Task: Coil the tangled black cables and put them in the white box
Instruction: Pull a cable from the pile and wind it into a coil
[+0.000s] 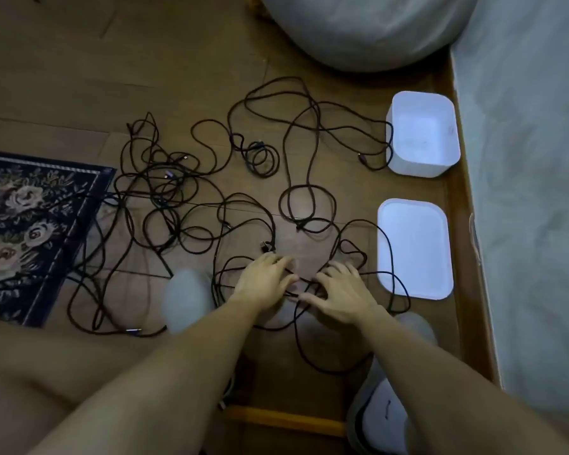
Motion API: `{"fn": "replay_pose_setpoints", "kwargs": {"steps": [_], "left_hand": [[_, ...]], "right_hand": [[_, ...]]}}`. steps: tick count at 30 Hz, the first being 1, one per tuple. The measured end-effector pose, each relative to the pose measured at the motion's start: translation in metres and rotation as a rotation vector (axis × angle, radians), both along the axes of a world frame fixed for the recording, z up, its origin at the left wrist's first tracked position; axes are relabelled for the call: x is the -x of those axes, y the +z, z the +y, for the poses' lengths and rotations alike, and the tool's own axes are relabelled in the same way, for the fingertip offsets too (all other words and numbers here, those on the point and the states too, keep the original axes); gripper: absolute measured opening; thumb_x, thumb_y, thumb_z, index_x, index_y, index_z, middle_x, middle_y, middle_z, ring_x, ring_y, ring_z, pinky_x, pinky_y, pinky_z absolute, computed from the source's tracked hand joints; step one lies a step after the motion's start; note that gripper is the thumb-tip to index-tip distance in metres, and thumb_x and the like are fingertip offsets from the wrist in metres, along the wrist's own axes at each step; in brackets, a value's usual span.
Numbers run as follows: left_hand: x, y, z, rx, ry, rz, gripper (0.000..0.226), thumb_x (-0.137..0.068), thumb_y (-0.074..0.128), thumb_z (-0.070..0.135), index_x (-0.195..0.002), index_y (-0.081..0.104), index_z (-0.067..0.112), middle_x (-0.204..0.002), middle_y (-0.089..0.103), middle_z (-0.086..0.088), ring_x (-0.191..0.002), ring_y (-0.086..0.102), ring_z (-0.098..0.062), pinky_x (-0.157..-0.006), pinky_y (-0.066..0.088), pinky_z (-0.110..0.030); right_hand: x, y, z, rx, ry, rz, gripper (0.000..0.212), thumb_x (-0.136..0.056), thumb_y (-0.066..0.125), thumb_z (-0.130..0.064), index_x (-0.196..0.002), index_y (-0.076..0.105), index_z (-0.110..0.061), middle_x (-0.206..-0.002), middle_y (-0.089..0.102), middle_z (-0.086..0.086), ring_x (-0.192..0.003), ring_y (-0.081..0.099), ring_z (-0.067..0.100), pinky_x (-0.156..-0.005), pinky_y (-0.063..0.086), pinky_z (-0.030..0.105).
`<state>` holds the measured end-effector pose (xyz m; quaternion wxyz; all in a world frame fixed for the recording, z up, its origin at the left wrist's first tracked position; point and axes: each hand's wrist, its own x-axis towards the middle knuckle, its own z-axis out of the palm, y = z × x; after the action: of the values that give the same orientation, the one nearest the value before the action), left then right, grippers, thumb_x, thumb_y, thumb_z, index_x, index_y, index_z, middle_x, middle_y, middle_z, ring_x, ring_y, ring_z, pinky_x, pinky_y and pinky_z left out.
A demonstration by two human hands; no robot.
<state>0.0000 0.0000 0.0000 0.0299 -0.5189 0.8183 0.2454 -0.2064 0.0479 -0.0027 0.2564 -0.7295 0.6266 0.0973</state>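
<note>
Several tangled black cables point(184, 192) sprawl over the wooden floor, from the rug's edge to the white box point(422, 165) at the right. Both my hands are down on a cable near the front. My left hand point(265, 284) lies over a strand with fingers bent, and seems to pinch it. My right hand point(340, 292) has spread, curled fingers touching the same strand. A small coiled bundle point(260, 157) lies further back. The box stands open and looks empty. Its white lid point(414, 247) lies flat in front of it.
A dark floral rug point(30, 231) covers the floor at the left. A grey beanbag point(358, 27) sits at the back and a pale bed edge point(523, 192) runs along the right. My feet in grey socks point(186, 300) rest near the cables.
</note>
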Motion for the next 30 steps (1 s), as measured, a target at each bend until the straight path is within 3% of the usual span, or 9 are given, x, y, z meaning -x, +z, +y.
{"fn": "replay_pose_setpoints", "kwargs": {"steps": [2,4,7,10,14,18,20,25,30], "left_hand": [[-0.005,0.002,0.001,-0.010,-0.018,-0.026,0.049,-0.105,0.048,0.047,-0.147,0.052,0.023,-0.141,0.058,-0.003,-0.136,0.046,-0.022,-0.111,0.041,-0.039],[-0.011,0.004,0.000,0.000,-0.037,-0.056,0.041,-0.105,0.049,0.045,-0.138,0.061,0.023,-0.132,0.064,-0.003,-0.130,0.051,-0.023,-0.106,0.042,-0.037],[-0.011,0.017,-0.006,0.039,-0.096,-0.107,0.031,-0.105,0.051,0.040,-0.124,0.070,0.024,-0.116,0.070,-0.004,-0.110,0.061,-0.026,-0.090,0.046,-0.038],[-0.010,0.039,-0.021,0.129,-0.035,-0.091,0.021,-0.102,0.056,0.032,-0.114,0.071,0.023,-0.109,0.070,-0.002,-0.103,0.063,-0.027,-0.078,0.046,-0.035],[-0.008,0.097,-0.058,0.323,0.081,0.073,0.021,-0.105,0.053,0.032,-0.108,0.069,0.019,-0.099,0.065,-0.002,-0.094,0.063,-0.027,-0.069,0.045,-0.036],[-0.007,0.185,-0.109,0.559,0.168,0.241,0.023,-0.105,0.052,0.034,-0.111,0.069,0.020,-0.095,0.063,0.001,-0.087,0.063,-0.024,-0.068,0.051,-0.039],[-0.003,0.236,-0.134,0.673,0.176,0.302,0.022,-0.104,0.054,0.036,-0.111,0.069,0.022,-0.093,0.064,0.002,-0.085,0.063,-0.023,-0.065,0.052,-0.039],[0.013,0.364,-0.179,0.898,0.143,0.447,0.021,-0.104,0.055,0.033,-0.110,0.071,0.022,-0.091,0.066,0.000,-0.086,0.063,-0.023,-0.068,0.052,-0.042],[0.020,0.413,-0.185,0.922,0.148,0.528,0.018,-0.102,0.059,0.027,-0.110,0.074,0.022,-0.099,0.072,0.001,-0.094,0.066,-0.023,-0.076,0.053,-0.042]], "right_hand": [[0.001,0.002,-0.003,0.028,0.092,0.036,0.058,-0.097,0.035,-0.071,-0.117,0.070,-0.031,-0.123,0.067,-0.002,-0.129,0.046,0.024,-0.119,0.020,0.051],[0.000,0.008,-0.007,0.052,0.115,0.047,0.044,-0.103,0.037,-0.057,-0.108,0.072,-0.030,-0.107,0.072,-0.004,-0.112,0.058,0.024,-0.113,0.029,0.050],[-0.006,0.022,-0.021,0.134,0.058,-0.010,0.036,-0.106,0.039,-0.050,-0.101,0.065,-0.025,-0.096,0.071,0.000,-0.092,0.066,0.027,-0.085,0.047,0.044],[-0.009,0.047,-0.045,0.231,0.022,-0.073,0.032,-0.106,0.040,-0.048,-0.100,0.060,-0.023,-0.098,0.067,0.002,-0.090,0.064,0.030,-0.066,0.038,0.038],[-0.004,0.109,-0.091,0.382,0.010,-0.137,0.031,-0.107,0.041,-0.048,-0.101,0.060,-0.024,-0.094,0.060,0.000,-0.088,0.061,0.030,-0.065,0.036,0.036],[-0.002,0.207,-0.141,0.603,0.025,-0.175,0.031,-0.106,0.041,-0.049,-0.099,0.057,-0.023,-0.090,0.052,-0.001,-0.083,0.060,0.031,-0.065,0.048,0.041],[0.002,0.262,-0.165,0.737,0.044,-0.186,0.031,-0.106,0.043,-0.046,-0.107,0.063,-0.023,-0.093,0.054,0.000,-0.083,0.060,0.030,-0.066,0.050,0.043],[0.021,0.387,-0.200,1.039,0.049,-0.285,0.027,-0.106,0.048,-0.034,-0.106,0.068,-0.016,-0.089,0.046,-0.004,-0.080,0.055,0.027,-0.065,0.046,0.042],[0.027,0.413,-0.196,1.082,-0.032,-0.432,0.024,-0.106,0.051,-0.030,-0.114,0.071,-0.020,-0.089,0.052,-0.007,-0.083,0.054,0.017,-0.065,0.042,0.035]]}}
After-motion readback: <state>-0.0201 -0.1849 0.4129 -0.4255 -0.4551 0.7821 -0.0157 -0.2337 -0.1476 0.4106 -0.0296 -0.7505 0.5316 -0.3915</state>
